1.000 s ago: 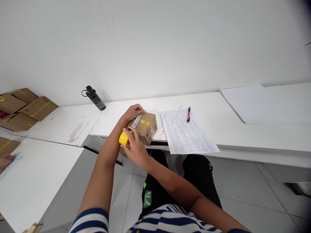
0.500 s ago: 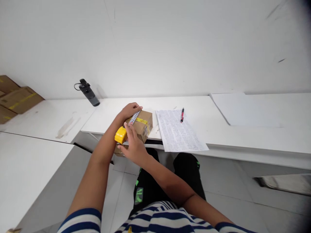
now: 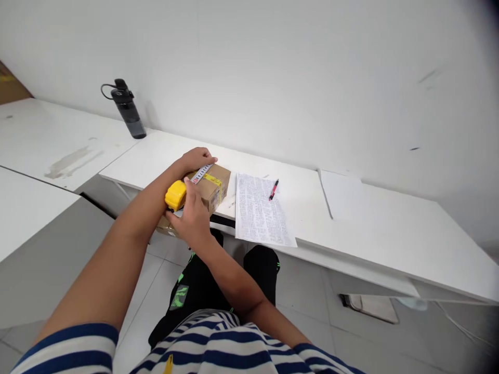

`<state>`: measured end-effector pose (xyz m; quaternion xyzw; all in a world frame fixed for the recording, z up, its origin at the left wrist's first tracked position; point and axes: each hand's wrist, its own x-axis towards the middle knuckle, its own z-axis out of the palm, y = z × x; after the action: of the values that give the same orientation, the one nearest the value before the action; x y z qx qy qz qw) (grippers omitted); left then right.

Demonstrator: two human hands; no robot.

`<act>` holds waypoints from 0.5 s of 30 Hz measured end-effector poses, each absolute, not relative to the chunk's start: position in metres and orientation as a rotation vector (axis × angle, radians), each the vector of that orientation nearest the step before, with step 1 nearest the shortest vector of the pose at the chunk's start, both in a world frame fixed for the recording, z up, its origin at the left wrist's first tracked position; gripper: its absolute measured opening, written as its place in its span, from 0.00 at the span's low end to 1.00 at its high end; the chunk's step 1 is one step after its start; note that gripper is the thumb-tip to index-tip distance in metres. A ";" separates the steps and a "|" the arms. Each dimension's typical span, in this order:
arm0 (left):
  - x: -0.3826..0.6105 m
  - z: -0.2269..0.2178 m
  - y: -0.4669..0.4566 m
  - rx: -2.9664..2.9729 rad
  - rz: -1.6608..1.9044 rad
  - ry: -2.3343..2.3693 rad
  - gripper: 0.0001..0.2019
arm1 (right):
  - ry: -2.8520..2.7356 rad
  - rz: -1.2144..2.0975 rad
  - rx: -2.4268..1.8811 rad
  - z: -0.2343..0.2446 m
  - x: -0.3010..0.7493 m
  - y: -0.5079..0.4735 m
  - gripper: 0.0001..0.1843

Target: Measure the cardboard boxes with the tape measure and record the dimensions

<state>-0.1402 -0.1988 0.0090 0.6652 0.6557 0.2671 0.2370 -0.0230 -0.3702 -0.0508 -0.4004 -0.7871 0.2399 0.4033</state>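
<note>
A small cardboard box [image 3: 219, 193] with yellow tape across it sits at the front edge of the white table. Over its top runs the pulled-out numbered blade [image 3: 202, 172] of a yellow tape measure [image 3: 175, 195]. My left hand [image 3: 197, 157] is closed at the box's far edge, with its thumb at the end of the blade. My right hand [image 3: 192, 218] grips the tape measure's case at the near side of the box, fingers beside the blade. Another piece of cardboard [image 3: 166, 227] shows below the right hand, partly hidden.
A sheet of handwritten paper [image 3: 259, 218] with a red and black pen [image 3: 273, 190] on it lies right of the box. A dark water bottle [image 3: 129, 111] stands at the back left. White sheets [image 3: 343, 192] lie further right. A cardboard box [image 3: 13, 88] is at the far left.
The camera view has tilted and turned, so the table slants down to the right. Both hands keep the tape measure across the box as before.
</note>
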 end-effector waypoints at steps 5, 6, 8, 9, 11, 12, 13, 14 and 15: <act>-0.141 0.009 -0.204 1.878 0.834 1.774 0.17 | -1.949 0.563 -0.886 -0.067 -0.017 -0.372 0.41; -0.141 0.009 -0.204 1.849 0.865 1.765 0.18 | -1.954 0.554 -0.832 -0.070 -0.012 -0.375 0.40; -0.141 0.009 -0.202 1.772 0.917 1.751 0.19 | -1.938 0.544 -0.736 -0.076 0.000 -0.384 0.41; -0.141 0.008 -0.200 1.735 0.936 1.747 0.19 | -1.917 0.547 -0.707 -0.078 0.005 -0.388 0.43; -0.142 0.005 -0.195 1.679 0.964 1.741 0.17 | -1.883 0.554 -0.671 -0.081 0.016 -0.397 0.47; -0.143 0.004 -0.193 1.662 0.975 1.740 0.17 | -1.872 0.557 -0.656 -0.082 0.021 -0.400 0.48; -0.143 0.002 -0.191 1.651 0.986 1.740 0.16 | -1.859 0.568 -0.639 -0.081 0.025 -0.403 0.49; -0.144 0.001 -0.191 1.648 0.992 1.742 0.15 | -1.835 0.591 -0.620 -0.080 0.029 -0.405 0.49; -0.144 0.000 -0.191 1.653 0.995 1.743 0.15 | -1.792 0.636 -0.599 -0.079 0.033 -0.406 0.50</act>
<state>-0.1441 -0.1913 -0.0004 0.6125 0.6460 0.3689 0.2674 0.0332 -0.4061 -0.0788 -0.2523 -0.7549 0.2677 0.5430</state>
